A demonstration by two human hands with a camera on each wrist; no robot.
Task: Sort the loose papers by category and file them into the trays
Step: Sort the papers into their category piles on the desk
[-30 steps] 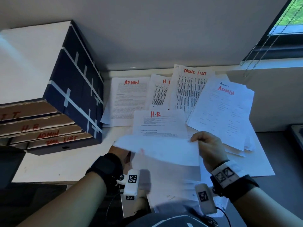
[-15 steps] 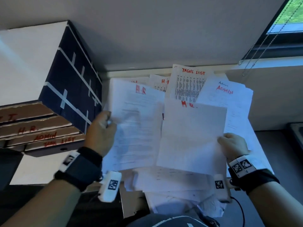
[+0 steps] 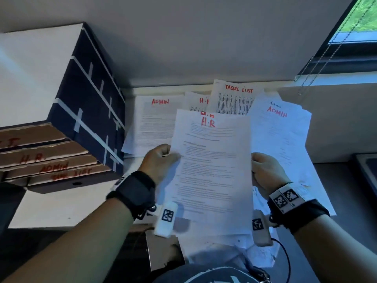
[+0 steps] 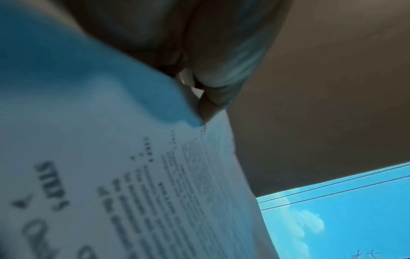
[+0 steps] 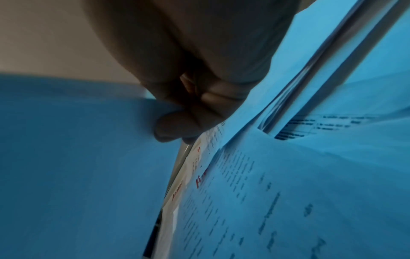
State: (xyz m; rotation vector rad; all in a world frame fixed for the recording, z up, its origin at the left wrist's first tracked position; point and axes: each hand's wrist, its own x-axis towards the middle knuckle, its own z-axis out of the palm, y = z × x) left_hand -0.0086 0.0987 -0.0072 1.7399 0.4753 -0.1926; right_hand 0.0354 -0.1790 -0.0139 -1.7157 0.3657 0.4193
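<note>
White H.R sheets (image 3: 212, 170) stand upright between my hands: left hand (image 3: 158, 163) pinches the left edge, right hand (image 3: 265, 172) grips the right edge.

Trays (image 3: 49, 160) left of papers (image 3: 279, 127).

grey wall (image 3: 183, 37), window (image 3: 365, 19) (upper right)

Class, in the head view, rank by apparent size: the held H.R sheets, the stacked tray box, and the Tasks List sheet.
1. Stacked tray box.
2. Held H.R sheets, though nearness to the camera enlarges them.
3. Tasks List sheet, partly covered, so only its visible part counts.
</note>
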